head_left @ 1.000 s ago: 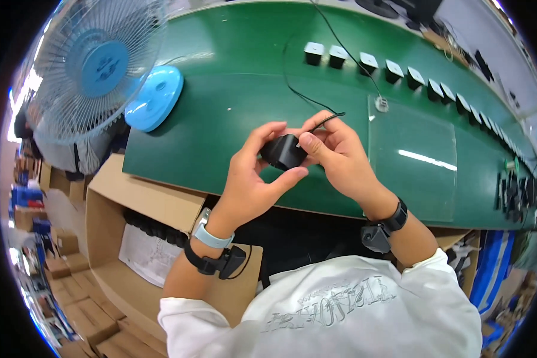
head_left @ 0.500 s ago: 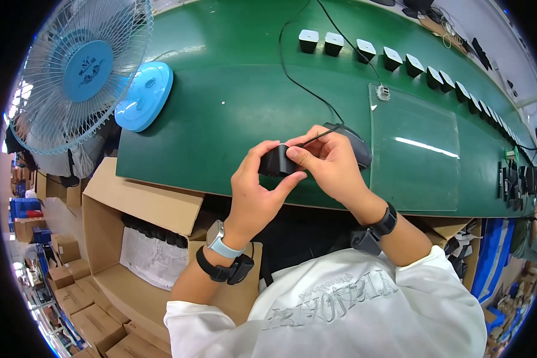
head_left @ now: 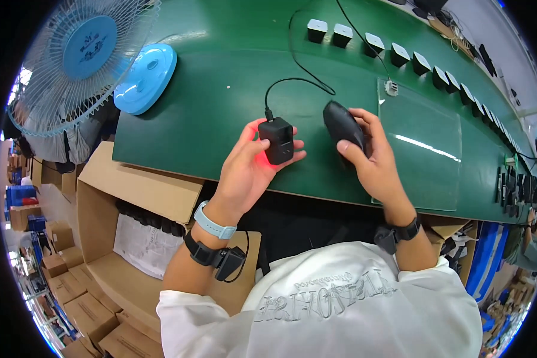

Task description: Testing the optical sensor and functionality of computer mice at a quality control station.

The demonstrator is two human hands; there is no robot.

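My left hand (head_left: 244,170) grips a small black box-shaped device (head_left: 276,141), thumb on its near side and fingers behind it. A black cable (head_left: 269,101) is plugged into its top end. Red light glows on the palm and fingers around the box; I cannot tell its source. To the right, my right hand (head_left: 376,152) is closed around a black, rounded, elongated handheld device (head_left: 344,126), tilted above the table. The handheld device and the box are apart. Its underside is hidden.
A row of black-and-white blocks (head_left: 373,45) runs along the far side of the green table (head_left: 221,128). A clear sheet (head_left: 423,161) lies at right, with a small connector (head_left: 391,88) at its corner. A blue fan (head_left: 89,48) stands left; an open carton (head_left: 107,238) sits below.
My right hand has let go of the cable end at the box and lifted the handheld device off the table. My left hand has turned the box, and red light now shows.
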